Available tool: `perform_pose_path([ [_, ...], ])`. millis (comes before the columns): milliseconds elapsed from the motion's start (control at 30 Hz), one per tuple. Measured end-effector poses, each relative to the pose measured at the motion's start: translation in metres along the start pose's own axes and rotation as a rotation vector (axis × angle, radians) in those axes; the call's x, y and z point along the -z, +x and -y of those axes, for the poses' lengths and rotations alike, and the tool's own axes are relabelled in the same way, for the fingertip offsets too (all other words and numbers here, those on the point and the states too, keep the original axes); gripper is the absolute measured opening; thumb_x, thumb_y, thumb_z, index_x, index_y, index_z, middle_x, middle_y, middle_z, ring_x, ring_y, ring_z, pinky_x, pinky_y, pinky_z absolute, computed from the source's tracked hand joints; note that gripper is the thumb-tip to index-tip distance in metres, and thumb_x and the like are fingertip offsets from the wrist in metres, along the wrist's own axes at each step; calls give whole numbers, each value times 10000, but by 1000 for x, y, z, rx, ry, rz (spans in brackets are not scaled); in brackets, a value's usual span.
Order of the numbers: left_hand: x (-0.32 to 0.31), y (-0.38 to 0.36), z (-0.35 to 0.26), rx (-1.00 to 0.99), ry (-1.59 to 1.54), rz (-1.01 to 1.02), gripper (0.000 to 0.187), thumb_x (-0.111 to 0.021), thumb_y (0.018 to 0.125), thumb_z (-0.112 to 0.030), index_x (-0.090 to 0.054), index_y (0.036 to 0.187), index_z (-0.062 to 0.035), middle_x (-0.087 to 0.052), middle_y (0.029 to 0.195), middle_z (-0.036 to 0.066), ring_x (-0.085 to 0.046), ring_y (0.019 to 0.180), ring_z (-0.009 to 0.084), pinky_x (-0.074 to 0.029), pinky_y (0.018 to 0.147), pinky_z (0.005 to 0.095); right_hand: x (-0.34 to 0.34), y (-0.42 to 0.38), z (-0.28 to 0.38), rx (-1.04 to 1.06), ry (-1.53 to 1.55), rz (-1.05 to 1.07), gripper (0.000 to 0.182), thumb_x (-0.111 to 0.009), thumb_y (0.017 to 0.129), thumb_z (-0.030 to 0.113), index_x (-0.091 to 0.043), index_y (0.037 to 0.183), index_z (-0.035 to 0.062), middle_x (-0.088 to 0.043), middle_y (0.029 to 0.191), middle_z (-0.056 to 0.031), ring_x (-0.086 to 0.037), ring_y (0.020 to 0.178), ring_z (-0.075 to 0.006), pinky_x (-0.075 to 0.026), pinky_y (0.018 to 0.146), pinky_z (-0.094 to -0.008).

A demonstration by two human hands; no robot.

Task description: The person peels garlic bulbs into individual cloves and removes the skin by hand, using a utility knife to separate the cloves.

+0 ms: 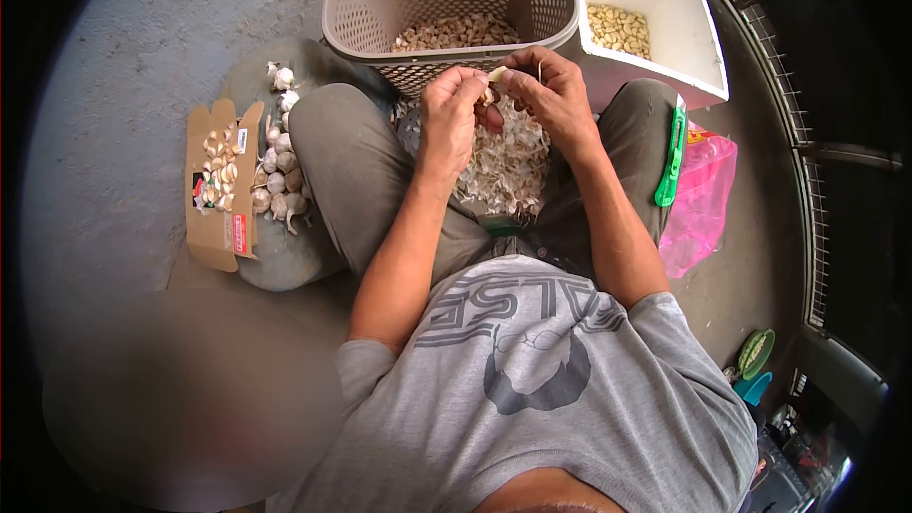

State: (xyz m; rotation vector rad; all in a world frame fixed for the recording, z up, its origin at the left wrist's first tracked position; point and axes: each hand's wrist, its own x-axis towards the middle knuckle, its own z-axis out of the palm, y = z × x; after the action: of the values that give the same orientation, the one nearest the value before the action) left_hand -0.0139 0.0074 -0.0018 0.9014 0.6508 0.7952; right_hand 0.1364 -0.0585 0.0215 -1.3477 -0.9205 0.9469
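Observation:
My left hand [450, 123] and my right hand [556, 103] meet above a heap of papery garlic skins [508, 166] between my knees. Between their fingertips is a pale garlic clove [497, 74], partly peeled, with both hands closed on it. Some reddish-brown skin shows below the clove at my left fingers; how much of it they hold is hidden. Just beyond my hands stands a perforated grey-brown basket [356, 5], with many unpeeled cloves [461, 31] in its bottom.
A white foam box [655, 76] holds peeled cloves [617, 30]. At left are garlic bulbs [278, 171] and an open cardboard box [214, 233] with loose cloves. A green box cutter [672, 157] rests on my right thigh, beside a pink plastic bag [698, 199].

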Motion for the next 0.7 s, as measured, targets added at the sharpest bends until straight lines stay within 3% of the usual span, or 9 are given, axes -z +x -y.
perform_pose_path([
  [133, 3, 1, 1, -37, 97, 8, 158, -590, 1018, -138, -632, 956, 1, -595, 804, 34, -592, 525, 134, -537, 467, 286, -5, 1, -12, 6, 126, -10, 139, -700, 950, 67, -669, 1053, -22, -724, 906, -63, -640, 784, -81, -527, 687, -248],
  [233, 4, 1, 0, -46, 76, -17, 156, -581, 1019, -130, -621, 974, 13, -593, 817, 43, -593, 531, 129, -549, 471, 289, -8, 4, -28, -28, 449, 36, 122, -706, 943, 64, -647, 1034, 9, -714, 883, -53, -595, 710, -72, -496, 630, -244],
  [433, 1, 1, 1, -85, 43, -66, 138, -570, 1016, -111, -600, 1007, 23, -591, 836, 60, -578, 555, 112, -563, 482, 295, -18, 3, -33, -88, 552, -27, 147, -719, 931, 68, -632, 1038, 19, -693, 848, -31, -568, 670, -76, -463, 573, -251],
  [533, 2, 2, 3, -105, 137, -100, 137, -561, 1018, -118, -594, 996, 14, -593, 835, 56, -557, 555, 100, -556, 485, 290, -24, 2, -24, -87, 517, -51, 165, -718, 937, 74, -643, 1067, 5, -671, 829, -15, -561, 670, -63, -458, 568, -245],
  [633, 0, -1, 1, -187, 386, -127, 154, -552, 1026, -143, -586, 987, 3, -596, 812, 44, -544, 551, 84, -531, 483, 280, -21, 6, -29, 99, 16, -133, 163, -717, 951, 109, -668, 1051, -10, -660, 808, -14, -554, 655, -51, -444, 554, -232],
  [700, 0, -1, 1, -259, 560, -135, 166, -548, 1031, -160, -583, 984, -4, -597, 785, 32, -540, 546, 75, -509, 480, 272, -17, 6, -29, 67, -47, -71, 163, -712, 967, 143, -683, 1017, -9, -661, 797, -20, -548, 640, -45, -429, 533, -226],
])
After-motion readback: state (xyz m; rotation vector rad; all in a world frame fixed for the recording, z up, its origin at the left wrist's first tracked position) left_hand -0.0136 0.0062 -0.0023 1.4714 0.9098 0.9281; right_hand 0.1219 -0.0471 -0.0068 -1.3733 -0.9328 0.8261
